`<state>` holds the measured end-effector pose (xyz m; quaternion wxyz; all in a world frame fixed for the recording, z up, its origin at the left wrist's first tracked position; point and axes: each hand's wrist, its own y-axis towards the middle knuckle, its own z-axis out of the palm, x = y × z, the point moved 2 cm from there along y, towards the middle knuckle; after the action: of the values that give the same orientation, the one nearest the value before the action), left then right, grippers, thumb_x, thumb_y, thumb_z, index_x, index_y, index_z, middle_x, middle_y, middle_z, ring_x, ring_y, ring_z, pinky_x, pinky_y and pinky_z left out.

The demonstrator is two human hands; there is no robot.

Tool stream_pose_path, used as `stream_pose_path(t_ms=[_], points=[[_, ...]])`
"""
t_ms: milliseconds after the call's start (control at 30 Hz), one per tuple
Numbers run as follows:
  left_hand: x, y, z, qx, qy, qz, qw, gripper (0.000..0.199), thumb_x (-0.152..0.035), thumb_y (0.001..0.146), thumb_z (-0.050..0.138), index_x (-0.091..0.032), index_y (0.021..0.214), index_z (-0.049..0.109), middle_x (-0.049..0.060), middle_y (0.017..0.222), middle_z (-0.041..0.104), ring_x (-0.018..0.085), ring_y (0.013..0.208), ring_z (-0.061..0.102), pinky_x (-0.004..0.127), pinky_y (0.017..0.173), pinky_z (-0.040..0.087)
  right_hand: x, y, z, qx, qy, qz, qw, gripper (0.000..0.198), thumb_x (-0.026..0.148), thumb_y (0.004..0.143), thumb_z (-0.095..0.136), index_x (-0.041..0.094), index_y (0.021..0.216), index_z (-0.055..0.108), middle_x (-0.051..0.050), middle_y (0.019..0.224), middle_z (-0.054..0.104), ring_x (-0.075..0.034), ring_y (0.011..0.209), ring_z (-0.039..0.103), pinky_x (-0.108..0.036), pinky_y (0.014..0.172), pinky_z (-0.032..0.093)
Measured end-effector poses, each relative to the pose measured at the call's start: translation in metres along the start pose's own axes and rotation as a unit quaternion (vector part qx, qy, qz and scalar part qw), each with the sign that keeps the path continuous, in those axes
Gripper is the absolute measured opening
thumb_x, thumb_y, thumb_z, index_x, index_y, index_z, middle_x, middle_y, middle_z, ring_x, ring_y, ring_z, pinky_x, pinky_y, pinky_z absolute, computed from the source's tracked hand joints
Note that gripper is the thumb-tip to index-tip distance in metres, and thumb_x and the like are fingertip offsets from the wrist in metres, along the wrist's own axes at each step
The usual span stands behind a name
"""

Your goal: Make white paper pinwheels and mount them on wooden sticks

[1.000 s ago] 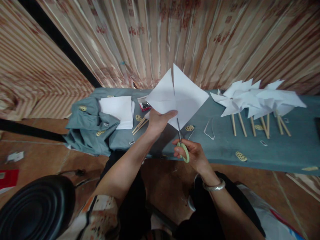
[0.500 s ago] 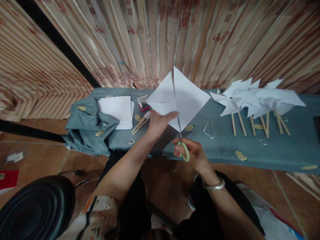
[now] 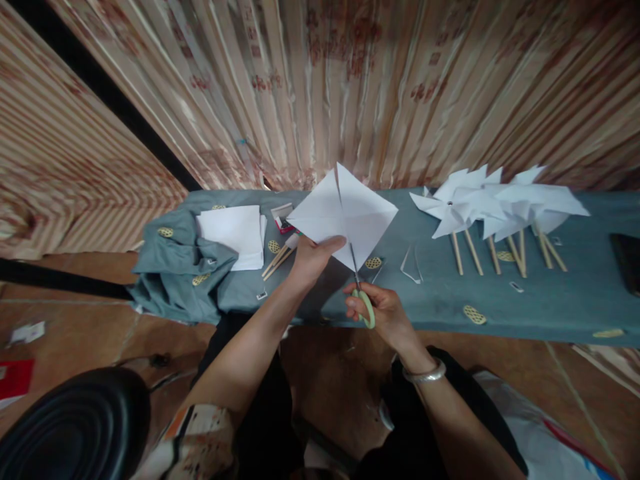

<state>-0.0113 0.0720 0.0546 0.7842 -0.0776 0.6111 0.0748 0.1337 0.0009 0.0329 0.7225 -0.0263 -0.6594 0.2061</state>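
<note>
A square sheet of white paper (image 3: 367, 210) is held corner-up above the table, with a slit running down from its top corner. My left hand (image 3: 314, 259) pinches it near the lower left edge, thumb on top and the other fingers hidden beneath. In my right hand (image 3: 383, 310) are scissors (image 3: 369, 308) with pale green handles. Their blades point up and meet the paper at its bottom corner. Finished paper pinwheels (image 3: 465, 200) on wooden sticks lie to the right of the paper.
A grey-green cloth covers the narrow table (image 3: 440, 307). At left lie a stack of white paper (image 3: 233, 233), a small red-and-white box (image 3: 283, 217) and wooden sticks (image 3: 277, 261). Thin paper strips (image 3: 413, 265) rest mid-table; a dark device (image 3: 626, 260) sits far right. A black round stool (image 3: 75, 423) stands lower left.
The paper has come lower and slightly left in view, with my left hand on it. The scissors blades stay at its bottom corner. The whole view has shifted a little.
</note>
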Motion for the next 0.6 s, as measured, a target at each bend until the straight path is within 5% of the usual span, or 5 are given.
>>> stream_pose_path(t_ms=[600], points=[[-0.0002,-0.0059,0.0020,0.017,0.002,-0.029,0.999,0.025,-0.027,0.054,0.079,-0.018,0.074,0.066,0.003,0.076,0.069,0.020,0.071,0.062,0.034,0.074,0.050,0.0028,0.0033,-0.0006,-0.006,0.013,-0.003,1.000,0.045,0.055,0.057,0.082,0.019,0.081,0.067,0.004,0.055,0.063,-0.009,0.048,0.055,-0.022,0.047,0.044]])
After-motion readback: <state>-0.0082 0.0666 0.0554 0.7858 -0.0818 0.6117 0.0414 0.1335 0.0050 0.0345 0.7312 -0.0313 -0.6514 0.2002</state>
